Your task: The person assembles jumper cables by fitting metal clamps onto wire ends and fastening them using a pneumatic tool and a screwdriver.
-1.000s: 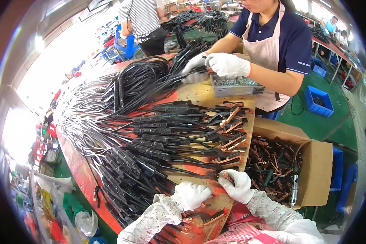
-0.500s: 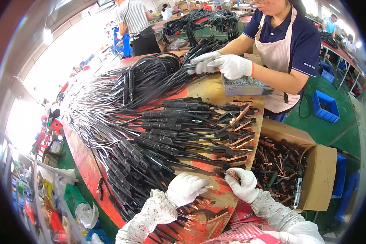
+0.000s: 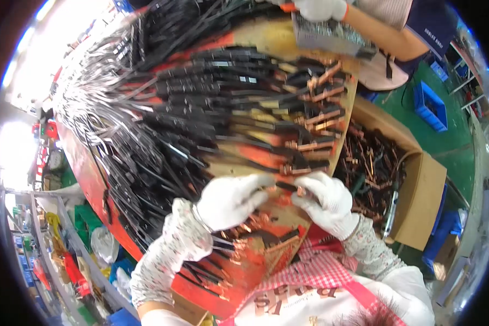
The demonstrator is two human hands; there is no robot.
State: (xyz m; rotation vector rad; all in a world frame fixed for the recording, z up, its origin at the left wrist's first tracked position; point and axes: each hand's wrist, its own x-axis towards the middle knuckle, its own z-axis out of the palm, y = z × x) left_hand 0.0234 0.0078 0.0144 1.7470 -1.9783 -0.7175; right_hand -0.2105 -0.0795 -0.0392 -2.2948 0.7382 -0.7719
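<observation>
My left hand (image 3: 231, 202), in a white glove, is pinched at the near part of the table, its fingertips at one end of a small black and copper part (image 3: 287, 187). My right hand (image 3: 327, 202), also gloved, closes on the other end of that part. Black cables (image 3: 201, 103) with dark sleeves fan across the table (image 3: 244, 301). Copper-coloured clamps (image 3: 323, 117) line its right edge beyond my hands. Bare copper cable ends (image 3: 239, 247) lie just below my left hand. The image is partly blurred.
A cardboard box (image 3: 426, 201) of copper and black clamps stands right of the table, with a screwdriver-like tool (image 3: 391, 212) in it. Across the table a co-worker's gloved hand (image 3: 323, 8) is beside a tray (image 3: 331, 41) of small metal pieces. A blue crate (image 3: 430, 107) sits on the floor.
The view has tilted down. My left hand has moved from the table's cable ends towards my right hand and now meets the small part, which is raised between both hands.
</observation>
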